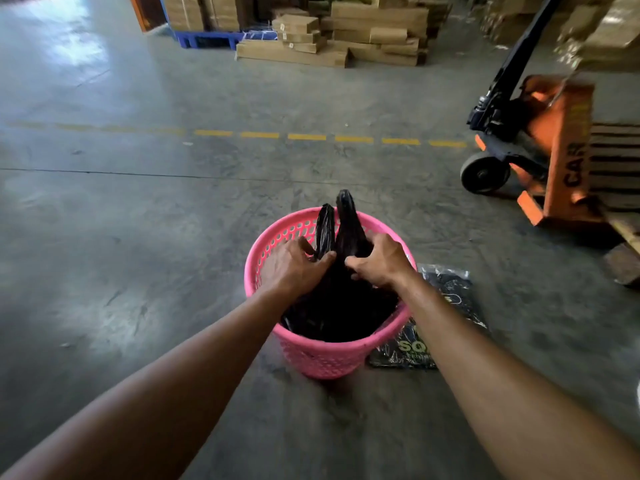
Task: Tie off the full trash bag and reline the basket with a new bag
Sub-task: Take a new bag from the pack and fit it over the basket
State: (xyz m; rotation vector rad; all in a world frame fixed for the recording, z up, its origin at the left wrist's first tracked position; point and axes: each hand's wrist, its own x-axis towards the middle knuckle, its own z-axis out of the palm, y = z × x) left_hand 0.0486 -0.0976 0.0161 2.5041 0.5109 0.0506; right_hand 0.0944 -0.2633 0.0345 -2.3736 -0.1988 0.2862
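What fills the black trash bag (341, 306) is hidden: only dark, crumpled plastic shows inside the pink basket (322, 358). The pack of new bags (446, 306) lies flat on the concrete floor (138, 237), touching the basket's right side; the right forearm crosses it, and its printing is only partly readable. The pallet jack (540, 143) at the far right is blurred and cut off by the frame edge.

The bag sits in the basket, directly under both hands. Its two gathered ears rise side by side toward the far rim. The left hand (294, 265) is closed around the base of the left ear (325, 230); the right hand (377, 263) is clenched on the base of the right ear (348, 220). The hands are close together, knuckles nearly meeting over the bag's middle.

Stacked cardboard boxes (346, 32) stand far off, beyond a dashed yellow line (304, 136).
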